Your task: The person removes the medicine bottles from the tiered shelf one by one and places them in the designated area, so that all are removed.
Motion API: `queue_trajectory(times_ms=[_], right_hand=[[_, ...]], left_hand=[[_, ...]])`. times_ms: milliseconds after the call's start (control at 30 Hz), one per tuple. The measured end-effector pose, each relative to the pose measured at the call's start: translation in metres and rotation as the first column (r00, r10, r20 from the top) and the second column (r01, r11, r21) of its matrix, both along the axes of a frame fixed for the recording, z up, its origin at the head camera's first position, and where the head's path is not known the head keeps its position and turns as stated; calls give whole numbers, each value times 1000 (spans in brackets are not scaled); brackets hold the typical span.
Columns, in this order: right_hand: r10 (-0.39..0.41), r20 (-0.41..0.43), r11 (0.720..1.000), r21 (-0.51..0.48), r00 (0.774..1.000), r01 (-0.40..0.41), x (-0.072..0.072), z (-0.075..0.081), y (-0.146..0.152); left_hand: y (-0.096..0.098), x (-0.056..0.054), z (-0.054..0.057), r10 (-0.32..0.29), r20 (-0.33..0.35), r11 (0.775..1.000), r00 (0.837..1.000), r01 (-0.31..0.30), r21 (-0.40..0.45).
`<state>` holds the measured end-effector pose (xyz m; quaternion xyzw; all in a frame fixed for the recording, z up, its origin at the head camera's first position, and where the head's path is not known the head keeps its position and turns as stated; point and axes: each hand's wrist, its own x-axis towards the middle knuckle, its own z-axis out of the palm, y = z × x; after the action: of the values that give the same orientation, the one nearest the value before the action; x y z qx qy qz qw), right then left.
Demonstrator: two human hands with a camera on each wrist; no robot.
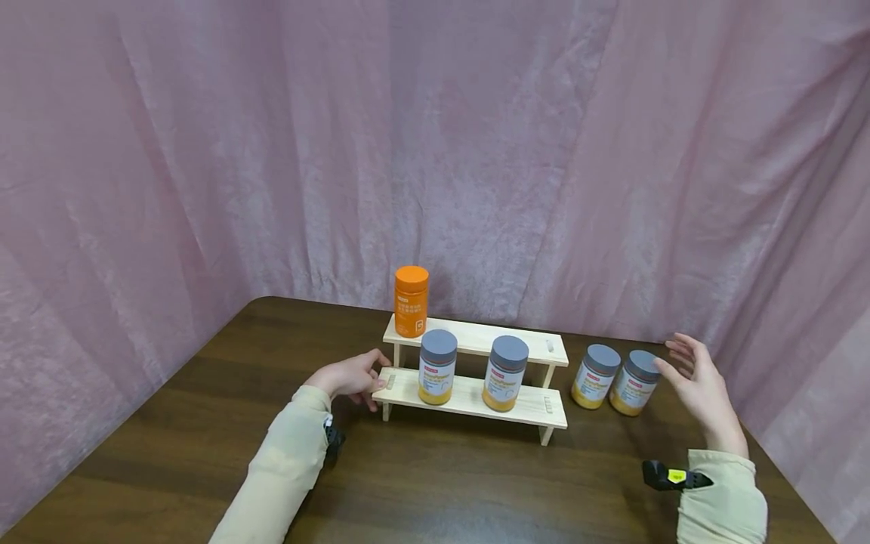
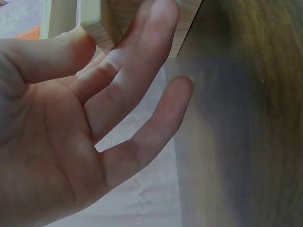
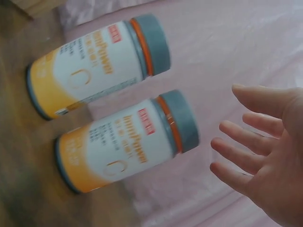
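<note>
My left hand point(image 1: 350, 377) pinches the left end of the lower board of a two-tier wooden shelf point(image 1: 462, 394). In the left wrist view the thumb point(image 2: 57, 54) lies on one side of the board end point(image 2: 98, 23) and fingers on the other. My right hand point(image 1: 700, 389) is held with fingers spread beside two grey-capped supplement bottles, the nearer one point(image 1: 635, 383) and its neighbour point(image 1: 595, 376), both upright on the table. The right wrist view shows a gap between its fingertips and the nearer bottle's cap point(image 3: 181, 120).
Two like bottles stand on the lower tier, one left point(image 1: 437, 367) and one right point(image 1: 505, 373). An orange bottle point(image 1: 411, 301) stands on the upper tier's left end. Behind the brown wooden table point(image 1: 224, 423) hangs a pink curtain point(image 1: 476, 151).
</note>
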<state>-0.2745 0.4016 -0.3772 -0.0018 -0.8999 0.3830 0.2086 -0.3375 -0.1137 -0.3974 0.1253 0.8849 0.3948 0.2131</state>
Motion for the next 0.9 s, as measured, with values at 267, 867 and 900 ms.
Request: queue_trajectory(times_ms=[267, 867, 900], right_hand=[[1, -101, 998, 56, 995, 5, 7, 15, -11], [246, -102, 950, 222, 964, -219, 4, 48, -95], [255, -104, 947, 226, 961, -227, 3, 47, -100]], left_hand=[[-3, 0, -4, 5, 10, 1000, 1000, -5, 21], [-9, -8, -4, -49, 34, 995, 998, 46, 83], [-9, -7, -5, -49, 36, 995, 998, 46, 86]])
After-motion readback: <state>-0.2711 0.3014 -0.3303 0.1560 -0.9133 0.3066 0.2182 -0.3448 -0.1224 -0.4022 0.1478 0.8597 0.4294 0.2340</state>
